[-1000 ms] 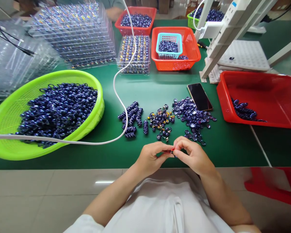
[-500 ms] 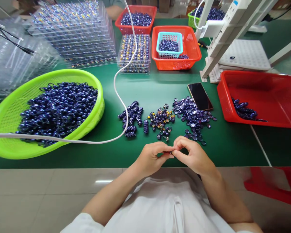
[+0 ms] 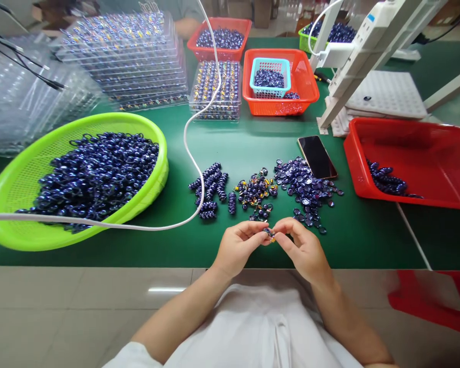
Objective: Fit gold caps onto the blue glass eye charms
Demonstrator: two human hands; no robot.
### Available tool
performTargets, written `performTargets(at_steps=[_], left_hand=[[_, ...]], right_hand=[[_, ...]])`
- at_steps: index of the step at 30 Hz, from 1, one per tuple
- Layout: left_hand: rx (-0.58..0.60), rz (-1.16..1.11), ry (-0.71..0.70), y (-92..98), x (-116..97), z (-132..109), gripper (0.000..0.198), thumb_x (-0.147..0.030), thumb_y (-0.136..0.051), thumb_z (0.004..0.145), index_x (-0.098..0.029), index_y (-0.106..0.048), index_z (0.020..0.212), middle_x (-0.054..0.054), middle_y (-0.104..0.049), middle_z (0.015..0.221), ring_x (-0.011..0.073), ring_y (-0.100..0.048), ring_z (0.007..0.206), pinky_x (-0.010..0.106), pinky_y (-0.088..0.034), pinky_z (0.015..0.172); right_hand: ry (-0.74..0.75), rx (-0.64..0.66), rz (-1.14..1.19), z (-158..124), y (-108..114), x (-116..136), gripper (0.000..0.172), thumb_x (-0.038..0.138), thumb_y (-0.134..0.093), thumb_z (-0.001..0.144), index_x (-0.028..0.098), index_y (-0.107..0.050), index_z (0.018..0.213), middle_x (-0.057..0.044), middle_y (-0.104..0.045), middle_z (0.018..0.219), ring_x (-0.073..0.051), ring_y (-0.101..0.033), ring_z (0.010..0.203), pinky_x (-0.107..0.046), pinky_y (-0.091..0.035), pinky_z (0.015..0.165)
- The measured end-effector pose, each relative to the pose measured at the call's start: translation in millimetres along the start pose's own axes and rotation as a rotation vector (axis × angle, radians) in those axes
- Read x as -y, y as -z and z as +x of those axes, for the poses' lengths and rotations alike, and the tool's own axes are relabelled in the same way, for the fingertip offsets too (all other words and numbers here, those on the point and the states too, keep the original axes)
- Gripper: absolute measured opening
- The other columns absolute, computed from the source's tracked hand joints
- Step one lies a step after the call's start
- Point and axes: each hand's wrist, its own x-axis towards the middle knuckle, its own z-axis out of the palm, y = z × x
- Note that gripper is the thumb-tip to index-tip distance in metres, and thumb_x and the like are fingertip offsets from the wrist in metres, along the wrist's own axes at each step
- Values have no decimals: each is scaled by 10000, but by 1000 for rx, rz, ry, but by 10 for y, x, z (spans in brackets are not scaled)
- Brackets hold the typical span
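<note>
Close to the table's front edge, my left hand (image 3: 237,246) and my right hand (image 3: 303,246) meet at their fingertips. Between them they pinch a small dark piece (image 3: 269,233) with a bit of yellow and orange on it; fingers partly cover it. Just beyond lies a pile of small dark-and-yellow pieces (image 3: 255,190). Left of that pile are several dark blue coiled strips (image 3: 210,186), one standing apart from the others. To its right spreads a heap of shiny dark purple caps (image 3: 304,186), reaching a black phone (image 3: 316,156).
At left a green basket (image 3: 164,168) holds dark shiny loops, with a white cable (image 3: 187,145) running over it. Behind stand stacked clear trays (image 3: 126,76) and an orange basket (image 3: 249,105) with a light-blue one inside. A red bin (image 3: 437,168) and white post (image 3: 343,84) are at right.
My fingertips have shifted slightly up and apart, so the small piece with its yellow part now shows between them. The whole view has tilted a little; the piles look unchanged.
</note>
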Motion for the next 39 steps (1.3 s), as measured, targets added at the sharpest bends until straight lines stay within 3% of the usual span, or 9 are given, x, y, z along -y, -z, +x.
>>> performTargets(at_steps=[4,9,18,23,28,31,35,39], left_hand=[[-28,-18,29,-21,-38,-5,231,-252,-829,692,-125,-762,872,58,-777,782,143,-710,664,251,-584,697],[-41,21,13,-56,-40,11,141,-198,-795,676,-123,-749,786,24,-729,660,96,-621,547,210,-519,586],[-68,58,2,-74,-30,43,99,-162,-744,626,-133,-705,712,11,-703,635,76,-525,509,192,-395,498],[-47,73,1,-70,9,62,98,-154,-731,622,-136,-701,713,-11,-670,602,69,-502,503,188,-370,491],[-7,82,44,-83,3,67,119,-181,-754,651,-125,-725,752,-29,-637,565,55,-493,463,182,-389,479],[40,52,95,-108,-63,46,203,-232,-803,648,-113,-746,802,6,-692,633,77,-567,501,200,-460,516],[71,6,133,-128,-148,22,299,-276,-854,626,-111,-765,859,26,-723,665,118,-644,573,237,-543,588],[66,7,121,-130,-157,17,303,-278,-864,627,-115,-773,865,26,-730,676,115,-645,576,237,-562,588]], right_hand=[[74,-78,-16,-74,10,-88,64,272,-580,944,244,-613,992,-38,-611,1004,-193,-592,989,-330,-470,886],[152,-76,-42,-95,20,-87,74,204,-578,939,246,-616,987,-34,-619,979,-184,-600,967,-330,-480,866],[320,-101,-151,-94,81,-69,187,93,-634,879,252,-623,977,-16,-642,930,-163,-623,895,-310,-495,806],[440,-38,-232,-100,69,-40,305,81,-665,850,265,-624,1090,-37,-636,985,-170,-632,893,-317,-530,783],[563,-71,-402,-71,55,-65,322,67,-675,835,267,-634,1083,-48,-652,950,-195,-623,862,-361,-527,772],[530,-118,-412,-69,54,-88,275,76,-657,856,260,-638,1061,-44,-666,928,-196,-625,858,-360,-514,773],[343,-184,-310,-76,59,-76,154,129,-598,919,244,-648,1008,-34,-666,922,-178,-635,860,-324,-506,780],[201,-162,-213,-79,59,-67,98,181,-580,943,241,-657,941,-17,-660,902,-166,-631,852,-296,-497,764]])
